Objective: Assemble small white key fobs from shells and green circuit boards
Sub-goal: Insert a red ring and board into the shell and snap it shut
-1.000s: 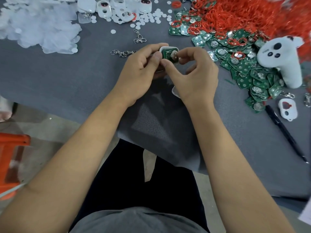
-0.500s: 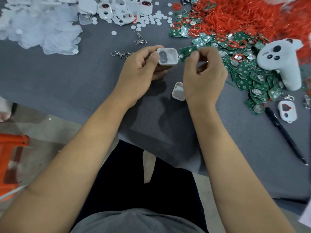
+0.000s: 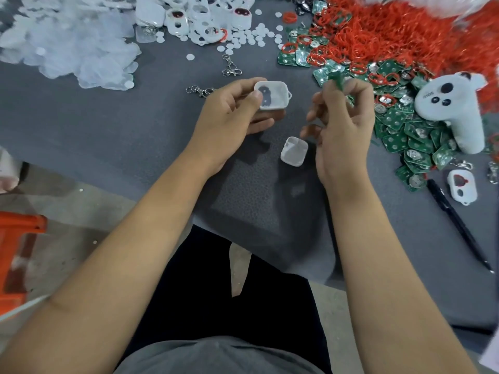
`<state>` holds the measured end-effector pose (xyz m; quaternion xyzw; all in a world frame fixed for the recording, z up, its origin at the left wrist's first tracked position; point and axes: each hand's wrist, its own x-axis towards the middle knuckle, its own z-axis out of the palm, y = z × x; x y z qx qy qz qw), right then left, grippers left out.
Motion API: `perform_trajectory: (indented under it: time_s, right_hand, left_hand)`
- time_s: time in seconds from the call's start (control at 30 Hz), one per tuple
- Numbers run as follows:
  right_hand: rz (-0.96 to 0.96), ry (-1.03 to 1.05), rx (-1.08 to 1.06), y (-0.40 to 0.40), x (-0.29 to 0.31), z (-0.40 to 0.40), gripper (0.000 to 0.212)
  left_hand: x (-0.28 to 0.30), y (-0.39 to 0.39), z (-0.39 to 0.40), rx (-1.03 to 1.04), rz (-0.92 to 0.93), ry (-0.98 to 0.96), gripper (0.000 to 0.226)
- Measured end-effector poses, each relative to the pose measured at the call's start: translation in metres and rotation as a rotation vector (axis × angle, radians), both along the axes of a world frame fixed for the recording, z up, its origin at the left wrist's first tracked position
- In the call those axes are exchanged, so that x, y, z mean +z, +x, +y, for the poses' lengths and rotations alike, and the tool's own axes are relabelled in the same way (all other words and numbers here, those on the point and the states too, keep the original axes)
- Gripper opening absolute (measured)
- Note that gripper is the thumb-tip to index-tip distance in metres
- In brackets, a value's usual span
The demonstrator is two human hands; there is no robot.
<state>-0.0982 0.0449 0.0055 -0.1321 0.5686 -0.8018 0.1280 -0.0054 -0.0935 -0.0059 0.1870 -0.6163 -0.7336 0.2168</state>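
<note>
The left hand [image 3: 232,117] is closed around a small white rounded-rectangle plastic shell [image 3: 272,98], thumb pressed on its near-left edge and fingers curled underneath, holding it above the grey felt-like table cover [image 3: 108,125]. The shell's hollow side faces up toward the camera, showing a dark figure-eight cutout in its floor; its long axis runs roughly left to right, with the little loop lug pointing right. The right hand [image 3: 343,125] is pinched shut on a small green circuit board [image 3: 337,80] between thumb and forefinger, well apart from the shell; the board is blurred and seen nearly edge-on, so it appears to stand upright with its long axis pointing away from the person, though that is hard to confirm. The other right fingers are loosely spread. Between the two wrists a second white plastic shell half [image 3: 293,155] lies on the cover, hollow side up, tilted slightly clockwise. To the right sits a heap of loose green circuit boards [image 3: 405,130], with a pile of red rubber rings [image 3: 391,31] beyond it.
</note>
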Motion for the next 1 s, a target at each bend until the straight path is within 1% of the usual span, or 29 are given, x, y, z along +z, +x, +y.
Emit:
perform_trajectory:
  time_s: [0.1,0.2,0.27,0.3,0.33,0.4,0.53,0.63,0.73,0.83,0.93,1.0]
  right_hand:
    - [0.040,0.010,0.041,0.001,0.002,0.000,0.012]
    - [0.043,0.024,0.030,0.001,0.002,0.000,0.017]
    - [0.052,0.034,0.025,0.000,0.001,0.000,0.011]
    - [0.059,0.041,0.022,0.001,0.000,0.000,0.012]
    - [0.071,0.059,0.017,0.001,0.000,-0.001,0.019]
    - [0.125,0.123,0.010,0.002,-0.002,-0.001,0.029]
    - [0.304,0.284,-0.040,0.004,-0.005,-0.002,0.025]
    - [0.379,0.328,-0.068,0.005,-0.007,-0.003,0.022]
    - [0.385,0.335,-0.101,0.005,-0.007,-0.002,0.023]
    - [0.386,0.337,-0.105,0.005,-0.006,-0.001,0.028]
    - [0.392,0.328,-0.098,0.006,-0.005,-0.001,0.020]
    - [0.373,0.303,-0.054,0.007,-0.005,-0.001,0.019]
  left_hand:
    - [-0.003,0.000,-0.001,-0.014,0.007,-0.032,0.028]
    - [-0.005,0.000,-0.001,-0.046,0.009,-0.082,0.026]
    - [-0.006,-0.001,-0.001,-0.050,-0.003,-0.096,0.023]
    - [-0.006,-0.001,0.000,-0.046,-0.011,-0.103,0.022]
    - [-0.006,-0.002,0.000,-0.042,-0.018,-0.110,0.023]
    - [-0.006,-0.003,0.000,-0.037,-0.027,-0.116,0.024]
    - [-0.005,-0.004,0.001,-0.024,-0.021,-0.106,0.026]
    - [-0.003,-0.003,0.001,-0.018,-0.028,-0.103,0.025]
    - [-0.003,-0.002,0.002,-0.015,-0.041,-0.115,0.020]
    - [-0.003,-0.002,0.003,-0.014,-0.043,-0.118,0.020]
    - [-0.003,-0.002,0.001,-0.009,-0.045,-0.115,0.025]
    - [-0.004,-0.002,0.000,-0.019,-0.042,-0.117,0.030]
